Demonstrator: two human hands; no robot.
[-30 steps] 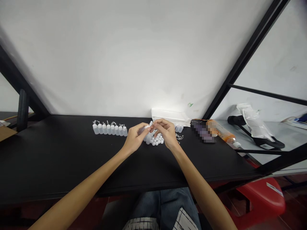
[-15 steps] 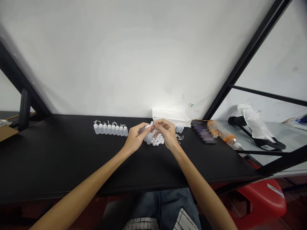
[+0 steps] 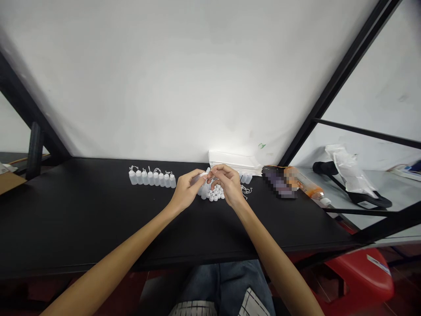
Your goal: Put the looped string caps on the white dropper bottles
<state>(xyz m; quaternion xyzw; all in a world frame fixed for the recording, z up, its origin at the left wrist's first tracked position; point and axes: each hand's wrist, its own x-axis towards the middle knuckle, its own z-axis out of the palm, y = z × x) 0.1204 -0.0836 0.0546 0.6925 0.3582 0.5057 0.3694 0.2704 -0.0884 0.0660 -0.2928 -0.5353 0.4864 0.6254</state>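
My left hand [image 3: 184,189] is closed around a small translucent plastic bottle with a white top [image 3: 208,170], mostly hidden by the fingers. At the bottle's top, the thumb and fingertips of my right hand [image 3: 230,183] are pinched together; whatever they grip there is too small to make out. Below the hands lies a cluster of small white caps [image 3: 216,194], with several clear bottles [image 3: 204,191] beside them, partly covered. To the left stands a row of capped bottles [image 3: 150,177] with thin white straps on their tops.
More bottles [image 3: 246,178] and loose white straps [image 3: 246,189] lie right of my right hand. Behind them is a stack of flat white sheets or bags [image 3: 234,161]. An orange-labelled drink bottle [image 3: 307,186] lies at the right, by the black frame. A red stool [image 3: 362,276] stands below.
Both hands stay in nearly the same place at the bottle's top, with only slight finger movement. The view has shifted a little.
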